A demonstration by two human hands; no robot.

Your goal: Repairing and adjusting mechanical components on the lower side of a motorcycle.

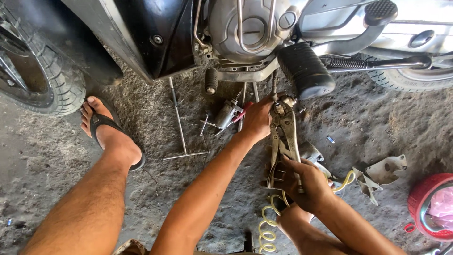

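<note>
The locking pliers (284,137) are a long, worn tool of dull grey metal with a brownish, greasy tarnish over the handles and a lighter, scuffed head. They lie almost upright in the view, head up and handles down, just under the black ribbed footpeg (306,70) of the motorcycle (245,28). Their jaws sit at the top, closed against a small fitting below the engine case; what exactly they bite on is too small to tell.

The left hand (257,119) reaches forward and is curled around the head end of the pliers, fingers wrapped to the left of the jaws. The right hand (302,182) is closed on the lower ends of the two handles, thumb across the front and fingers folded behind, squeezing them together.

A yellow coiled hose (266,229) curls on the floor (377,123) below the right wrist. Left of the left hand lies a small grey metal part (228,113) with a red piece beside it, and further left a long T-handle wrench (179,123) lies flat on the gritty concrete. A bare foot in a black sandal (106,130) rests near the front tyre (47,80), and a red basket (432,205) stands at the right edge
</note>
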